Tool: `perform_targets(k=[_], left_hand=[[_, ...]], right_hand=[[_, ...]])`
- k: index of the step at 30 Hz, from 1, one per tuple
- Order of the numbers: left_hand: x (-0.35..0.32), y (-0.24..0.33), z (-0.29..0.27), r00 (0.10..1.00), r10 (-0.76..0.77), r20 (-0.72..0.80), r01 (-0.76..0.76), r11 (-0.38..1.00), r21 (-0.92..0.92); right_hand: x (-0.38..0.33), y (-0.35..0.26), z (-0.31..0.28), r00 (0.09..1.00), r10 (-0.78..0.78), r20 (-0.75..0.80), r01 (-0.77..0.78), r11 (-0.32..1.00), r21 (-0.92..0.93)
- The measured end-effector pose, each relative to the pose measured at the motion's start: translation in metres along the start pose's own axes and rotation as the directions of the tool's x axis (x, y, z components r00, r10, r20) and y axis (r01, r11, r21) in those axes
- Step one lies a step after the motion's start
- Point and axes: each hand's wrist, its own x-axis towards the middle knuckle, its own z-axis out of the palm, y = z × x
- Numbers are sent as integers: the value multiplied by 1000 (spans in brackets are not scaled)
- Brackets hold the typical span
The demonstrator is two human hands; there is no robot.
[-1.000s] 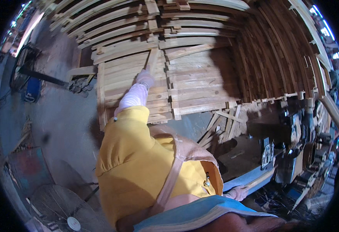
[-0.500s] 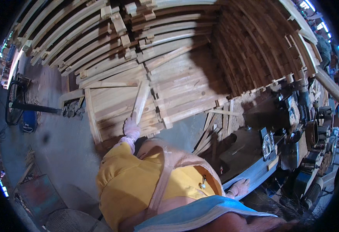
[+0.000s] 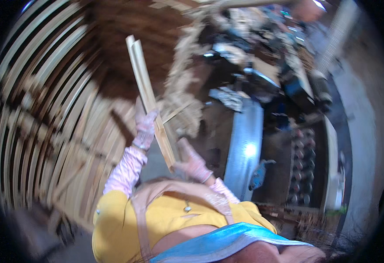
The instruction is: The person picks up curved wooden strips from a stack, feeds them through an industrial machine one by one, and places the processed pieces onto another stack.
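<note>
Probably for balance, the left hand (image 3: 144, 125) grasped the wooden strips (image 3: 146, 86) near their middle, slanting far-left; the right hand (image 3: 194, 165), its fingers unclenched, was beside their near end, seemingly for support.

A long, narrow, pale wooden piece (image 3: 144, 81), a lengthwise line perhaps parting it into two strips, slants in the left hand (image 3: 146, 124) from 11 o'clock at its far end to 5 o'clock, its near end at the open right hand's (image 3: 195, 164) 9 o'clock, contact unclear.
</note>
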Motion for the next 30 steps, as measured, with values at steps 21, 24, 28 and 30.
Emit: perform_targets(k=[21,24,28,30], left_hand=[[-130,-107,-119,754,-644,125,298,506,809],[-111,-50,-97,802,-579,-145,478,478,737],[-94,-15,-135,838,-474,-270,429,265,864],[-94,5,-168,843,-424,-331,389,54,920]], right_hand=[[-129,168,-109,314,122,-942,-853,471,-223],[-58,225,-155,248,112,-962,-868,468,-169],[-24,235,-187,316,158,-935,-872,437,-221],[-31,230,-171,280,276,-919,-918,356,-174]])
